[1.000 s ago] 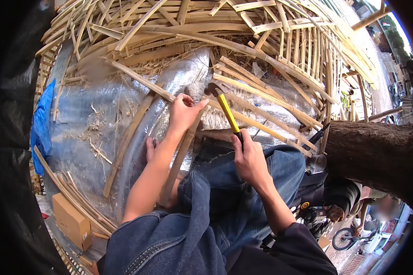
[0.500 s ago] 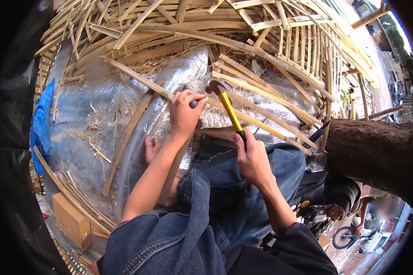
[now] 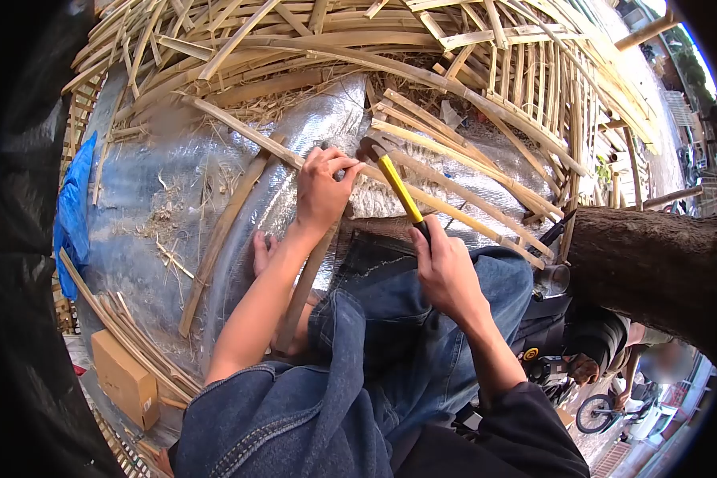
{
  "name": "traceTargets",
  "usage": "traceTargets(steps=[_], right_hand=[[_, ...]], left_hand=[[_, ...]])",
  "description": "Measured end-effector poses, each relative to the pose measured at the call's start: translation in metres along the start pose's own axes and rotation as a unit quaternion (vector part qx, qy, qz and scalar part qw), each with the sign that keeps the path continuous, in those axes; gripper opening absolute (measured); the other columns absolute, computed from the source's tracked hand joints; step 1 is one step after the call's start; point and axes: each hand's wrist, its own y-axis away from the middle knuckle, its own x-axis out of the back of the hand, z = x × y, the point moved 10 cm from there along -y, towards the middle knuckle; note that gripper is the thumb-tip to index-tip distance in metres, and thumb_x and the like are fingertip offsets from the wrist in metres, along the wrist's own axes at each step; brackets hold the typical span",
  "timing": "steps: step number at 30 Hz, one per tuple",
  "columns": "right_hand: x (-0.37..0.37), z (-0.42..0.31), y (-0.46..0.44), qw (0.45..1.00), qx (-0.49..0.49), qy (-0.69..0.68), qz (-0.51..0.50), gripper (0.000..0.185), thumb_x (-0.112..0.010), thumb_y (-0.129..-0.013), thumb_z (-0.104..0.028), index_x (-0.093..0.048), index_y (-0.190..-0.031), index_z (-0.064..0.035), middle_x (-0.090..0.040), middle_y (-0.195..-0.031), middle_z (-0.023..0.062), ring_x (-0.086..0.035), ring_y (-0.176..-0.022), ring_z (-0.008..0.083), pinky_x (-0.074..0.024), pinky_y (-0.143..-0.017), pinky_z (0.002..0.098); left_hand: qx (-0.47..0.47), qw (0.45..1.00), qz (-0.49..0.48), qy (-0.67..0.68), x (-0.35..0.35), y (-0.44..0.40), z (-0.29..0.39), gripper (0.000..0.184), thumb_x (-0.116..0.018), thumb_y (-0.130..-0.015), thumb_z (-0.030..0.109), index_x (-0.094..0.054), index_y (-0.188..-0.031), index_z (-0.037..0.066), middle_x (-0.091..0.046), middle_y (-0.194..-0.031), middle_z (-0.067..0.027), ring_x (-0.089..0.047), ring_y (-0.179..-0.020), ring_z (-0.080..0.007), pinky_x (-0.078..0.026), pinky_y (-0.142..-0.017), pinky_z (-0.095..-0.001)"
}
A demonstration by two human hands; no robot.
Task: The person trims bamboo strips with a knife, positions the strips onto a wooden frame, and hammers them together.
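the right hand's grip is clamped round the black handle of a yellow-shafted hammer, its head near the left hand. that hand covers part of a long bamboo strip, above silvery sheeting; whether its grip closes on anything, i cannot tell.

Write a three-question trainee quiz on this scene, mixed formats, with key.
1. Which tool does the right hand grip?
A) saw
B) hammer
C) pliers

2. True or false: the left hand is wrapped around the hammer's handle.

3. Fill in: the cardboard box sits toward the picture's lower ____.

Key:
1. B
2. False; it is over a bamboo strip, apart from the handle.
3. left
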Motion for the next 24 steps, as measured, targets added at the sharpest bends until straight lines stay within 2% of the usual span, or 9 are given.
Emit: traceTargets(steps=[2,5,8,14,16,22,24], right_hand=[[0.007,-0.004,0.002,1.0,0.005,0.0,0.013,0.02,-0.051,-0.104,-0.02,-0.05,-0.104,0.0001,-0.056,-0.069,0.0289,-0.054,-0.069,0.0505,-0.0368,-0.063,0.0559],[0.006,-0.004,0.002,0.999,0.009,-0.016,0.028,0.02,-0.051,-0.104,-0.019,-0.048,-0.107,-0.0003,-0.059,-0.07,0.0302,-0.058,-0.07,0.0521,-0.0409,-0.066,0.0603],[-0.004,0.008,-0.003,1.0,-0.002,0.019,0.0,0.019,-0.051,-0.104,-0.019,-0.047,-0.107,-0.0005,-0.059,-0.069,0.0302,-0.058,-0.07,0.0521,-0.0404,-0.065,0.0603],[0.008,0.002,-0.003,0.998,0.007,-0.048,0.042,0.02,-0.051,-0.104,-0.019,-0.048,-0.105,0.0003,-0.058,-0.068,0.0304,-0.057,-0.068,0.0528,-0.0391,-0.063,0.0603],[-0.001,0.006,-0.004,1.0,0.012,0.004,0.007,0.02,-0.051,-0.104,-0.019,-0.049,-0.104,0.0004,-0.058,-0.067,0.0294,-0.057,-0.067,0.0521,-0.0388,-0.062,0.0599],[0.006,0.001,0.0,0.999,0.022,-0.013,0.046,0.018,-0.052,-0.103,-0.019,-0.048,-0.105,-0.0007,-0.058,-0.066,0.0288,-0.057,-0.066,0.0516,-0.0397,-0.062,0.0596],[0.001,0.006,-0.004,0.999,0.024,0.009,0.028,0.018,-0.053,-0.103,-0.018,-0.047,-0.105,-0.001,-0.058,-0.066,0.0288,-0.058,-0.067,0.0515,-0.0403,-0.062,0.0595]], left_hand=[[0.009,1.0,0.003,0.007,-0.001,0.0,-0.001,0.009,-0.078,-0.081,0.01,-0.077,-0.084,0.002,-0.069,-0.082,-0.0085,-0.062,-0.081,-0.0266,-0.05,-0.08,-0.0375],[0.017,1.0,0.008,0.013,-0.001,0.001,-0.005,0.008,-0.079,-0.08,0.009,-0.077,-0.084,0.002,-0.07,-0.082,-0.0082,-0.062,-0.082,-0.0255,-0.05,-0.079,-0.0363],[0.013,1.0,0.009,0.01,-0.001,0.003,-0.006,0.008,-0.079,-0.079,0.009,-0.078,-0.085,0.003,-0.071,-0.082,-0.008,-0.061,-0.081,-0.025,-0.049,-0.077,-0.0358],[0.011,1.0,0.017,0.003,-0.002,0.005,-0.01,0.009,-0.079,-0.081,0.015,-0.077,-0.082,0.006,-0.07,-0.083,-0.0044,-0.057,-0.083,-0.0257,-0.049,-0.077,-0.0365],[0.01,1.0,0.018,0.001,-0.001,0.004,-0.008,0.009,-0.079,-0.081,0.015,-0.078,-0.082,0.006,-0.07,-0.083,-0.0042,-0.057,-0.083,-0.0258,-0.049,-0.077,-0.0365],[0.021,1.0,0.012,-0.001,-0.001,0.003,-0.009,0.01,-0.079,-0.081,0.016,-0.078,-0.083,0.006,-0.071,-0.083,-0.0038,-0.057,-0.085,-0.0253,-0.049,-0.077,-0.0362],[0.01,1.0,0.0,-0.024,-0.002,0.002,-0.007,0.011,-0.079,-0.081,0.016,-0.078,-0.083,0.006,-0.071,-0.083,-0.0035,-0.057,-0.084,-0.025,-0.049,-0.077,-0.0358]])
